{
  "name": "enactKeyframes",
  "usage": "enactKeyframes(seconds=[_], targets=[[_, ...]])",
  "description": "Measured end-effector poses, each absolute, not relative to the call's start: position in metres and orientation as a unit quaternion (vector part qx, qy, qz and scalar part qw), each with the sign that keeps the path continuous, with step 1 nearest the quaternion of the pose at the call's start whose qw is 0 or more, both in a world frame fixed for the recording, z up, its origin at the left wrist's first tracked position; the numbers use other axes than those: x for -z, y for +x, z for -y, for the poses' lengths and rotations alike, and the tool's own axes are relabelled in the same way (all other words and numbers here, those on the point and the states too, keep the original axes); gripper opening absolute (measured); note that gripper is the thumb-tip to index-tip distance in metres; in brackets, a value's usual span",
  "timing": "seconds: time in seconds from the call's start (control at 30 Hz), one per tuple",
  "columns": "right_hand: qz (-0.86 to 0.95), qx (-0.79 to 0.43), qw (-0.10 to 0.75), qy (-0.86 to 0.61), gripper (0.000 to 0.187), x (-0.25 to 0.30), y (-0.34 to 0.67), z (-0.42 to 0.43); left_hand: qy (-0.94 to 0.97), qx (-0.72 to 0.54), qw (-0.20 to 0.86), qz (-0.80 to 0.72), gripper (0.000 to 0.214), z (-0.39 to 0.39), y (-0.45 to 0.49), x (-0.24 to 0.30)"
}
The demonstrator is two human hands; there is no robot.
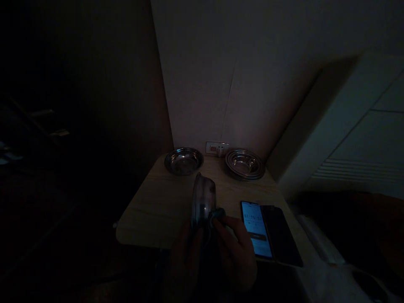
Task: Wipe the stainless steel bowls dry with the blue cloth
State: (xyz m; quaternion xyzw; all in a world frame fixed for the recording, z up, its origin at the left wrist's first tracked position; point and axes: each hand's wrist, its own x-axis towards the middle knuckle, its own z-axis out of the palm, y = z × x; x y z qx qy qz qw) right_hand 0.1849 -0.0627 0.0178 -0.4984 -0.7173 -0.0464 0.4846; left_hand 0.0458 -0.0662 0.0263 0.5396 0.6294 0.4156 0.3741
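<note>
Tilted up on its side, a shiny metal bowl (204, 195) is held over the near part of the small table. My left hand (184, 256) grips its lower rim; the fingers are dark and partly hidden behind it. At the bowl's lower right, my right hand (235, 248) pinches a dark bluish cloth (217, 213) and presses it to the metal. Most of the cloth is hidden under the fingers, and the lower edge of the bowl is lost in shadow.
On the light wooden table (151, 210) stand a metal bowl (184, 161) at the back left and stacked metal bowls (245, 164) at the back right. A lit phone (256, 227) in an open dark case lies at the right. Behind is a wall socket (217, 148).
</note>
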Motion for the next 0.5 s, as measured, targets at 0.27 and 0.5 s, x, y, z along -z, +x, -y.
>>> enactKeyframes(seconds=[0.27, 0.5], targets=[[0.762, 0.09, 0.468, -0.438, 0.036, -0.044, 0.194, 0.047, 0.538, -0.414, 0.381, -0.627, 0.037, 0.064, 0.047, -0.024], [0.755, 0.09, 0.475, -0.443, 0.032, -0.045, 0.193, 0.044, 0.551, -0.407, 0.413, -0.6, 0.044, 0.064, 0.046, -0.024]])
